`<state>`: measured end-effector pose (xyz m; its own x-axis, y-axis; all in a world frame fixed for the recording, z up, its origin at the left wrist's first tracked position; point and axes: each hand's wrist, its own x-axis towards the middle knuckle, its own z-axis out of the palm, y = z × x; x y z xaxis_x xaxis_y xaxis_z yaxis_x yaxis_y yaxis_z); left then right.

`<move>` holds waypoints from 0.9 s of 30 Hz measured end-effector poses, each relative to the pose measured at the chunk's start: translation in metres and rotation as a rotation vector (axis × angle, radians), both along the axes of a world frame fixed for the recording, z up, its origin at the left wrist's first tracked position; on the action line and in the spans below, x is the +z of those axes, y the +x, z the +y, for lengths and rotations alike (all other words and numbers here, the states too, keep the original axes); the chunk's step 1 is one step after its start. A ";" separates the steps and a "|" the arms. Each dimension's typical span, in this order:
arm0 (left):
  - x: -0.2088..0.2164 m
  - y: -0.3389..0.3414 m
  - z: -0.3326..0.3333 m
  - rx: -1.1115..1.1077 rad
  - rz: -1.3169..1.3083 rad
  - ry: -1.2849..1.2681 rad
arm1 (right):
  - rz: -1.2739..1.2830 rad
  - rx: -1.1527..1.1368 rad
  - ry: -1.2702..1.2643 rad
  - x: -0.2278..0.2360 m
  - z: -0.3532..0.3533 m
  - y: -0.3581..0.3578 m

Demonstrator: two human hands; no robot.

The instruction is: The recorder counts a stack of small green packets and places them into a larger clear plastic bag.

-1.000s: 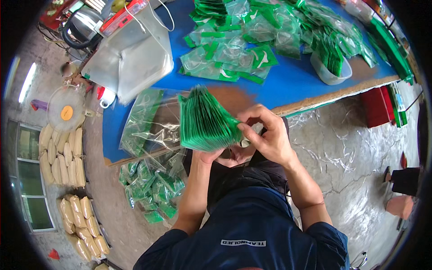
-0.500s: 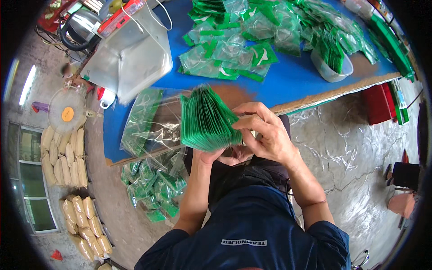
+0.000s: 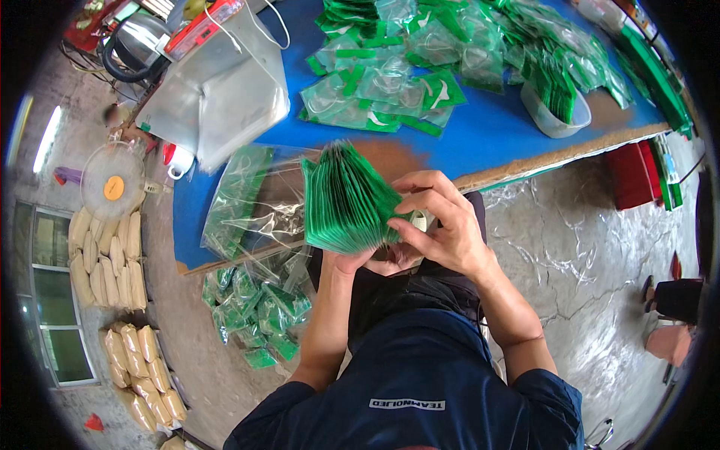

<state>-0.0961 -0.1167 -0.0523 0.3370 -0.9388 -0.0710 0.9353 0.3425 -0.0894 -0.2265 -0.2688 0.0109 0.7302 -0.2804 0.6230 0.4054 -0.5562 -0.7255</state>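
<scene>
A thick stack of flat green packets (image 3: 346, 206) is fanned out over the table's front edge. My left hand (image 3: 358, 261) grips it from below; the stack hides most of those fingers. At its right side, my right hand (image 3: 448, 225) has thumb and index finger closed on the edge of the end packets, with the other fingers bent. Just left of the stack lies a large clear plastic bag (image 3: 238, 202) with a green band.
Loose clear-and-green packets (image 3: 390, 86) cover the back of the blue table (image 3: 480, 142). A translucent tub (image 3: 559, 127) holds several upright. A clear plastic bin (image 3: 240, 105) and kettle (image 3: 139, 45) stand back left. Filled green packs (image 3: 259, 311) lie on the floor below the table.
My right thumb and fingers have shifted slightly at the stack's right edge, and the packets there are fanned a little differently. The left hand keeps its hold.
</scene>
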 end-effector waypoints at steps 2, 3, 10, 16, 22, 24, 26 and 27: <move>0.004 -0.002 -0.001 0.027 -0.018 0.005 | 0.008 -0.025 0.012 0.002 0.002 0.000; 0.003 -0.002 -0.001 0.028 -0.019 0.004 | 0.009 -0.006 0.004 0.002 0.004 0.001; -0.001 -0.002 0.001 0.066 -0.124 0.040 | -0.028 0.076 -0.201 0.002 0.001 0.005; 0.002 0.000 0.000 0.033 -0.047 -0.101 | -0.030 0.047 -0.173 0.007 0.001 0.003; 0.005 0.000 0.004 0.029 -0.006 -0.121 | -0.061 -0.012 -0.121 -0.001 0.007 0.009; 0.006 0.000 0.004 0.018 -0.007 -0.141 | -0.060 -0.020 -0.097 -0.002 0.008 0.009; 0.009 0.000 0.002 0.034 -0.029 -0.130 | -0.063 -0.017 -0.091 0.000 0.009 0.009; 0.011 -0.001 0.002 0.035 -0.029 -0.131 | -0.064 -0.016 -0.092 0.001 0.009 0.009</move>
